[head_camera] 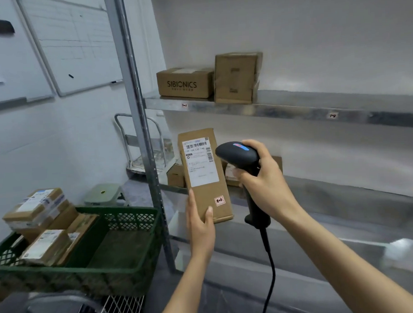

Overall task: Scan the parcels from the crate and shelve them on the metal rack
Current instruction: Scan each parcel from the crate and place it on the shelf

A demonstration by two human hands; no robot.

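Note:
My left hand (200, 223) grips the lower end of a tall brown parcel (205, 191), held upright with its white barcode label facing me and a small red-edged sticker low on it. My right hand (263, 177) grips a black corded barcode scanner (238, 155), whose head sits just right of the label, a blue and red light on top. The green plastic crate (124, 248) at lower left holds several brown parcels (42, 223) piled at its left side. The metal rack (292, 108) stands in front of me.
Two cardboard boxes (210, 82) stand on the rack's upper shelf, above a small tag. More small boxes (175, 176) sit on the middle shelf behind the held parcel. A hand trolley (142, 144) and a pale green stool (104, 195) stand by the wall, under whiteboards (75, 43).

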